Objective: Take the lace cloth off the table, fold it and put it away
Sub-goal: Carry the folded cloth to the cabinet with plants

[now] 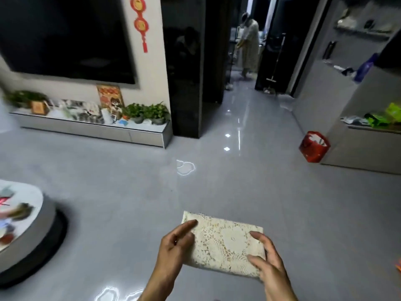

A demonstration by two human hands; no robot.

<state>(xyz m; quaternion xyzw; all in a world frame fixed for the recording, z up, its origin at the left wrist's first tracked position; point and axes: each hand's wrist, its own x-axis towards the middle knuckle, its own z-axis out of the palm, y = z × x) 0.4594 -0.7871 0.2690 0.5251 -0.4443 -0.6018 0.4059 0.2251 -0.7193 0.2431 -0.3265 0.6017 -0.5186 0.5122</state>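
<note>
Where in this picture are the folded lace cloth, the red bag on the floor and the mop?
lace cloth (pixel 225 242), head view, middle of the folded bundle.
red bag (pixel 312 148), head view, front face of the bag.
mop (pixel 276 66), head view, on its thin handle.

Two bare forearms show, each ending in bare hands: the left hand (pixel 176 244) and the right hand (pixel 268 260). No sleeve reaches either wrist. Fingernails are short and unpainted. Fingers carry no rings.
</note>
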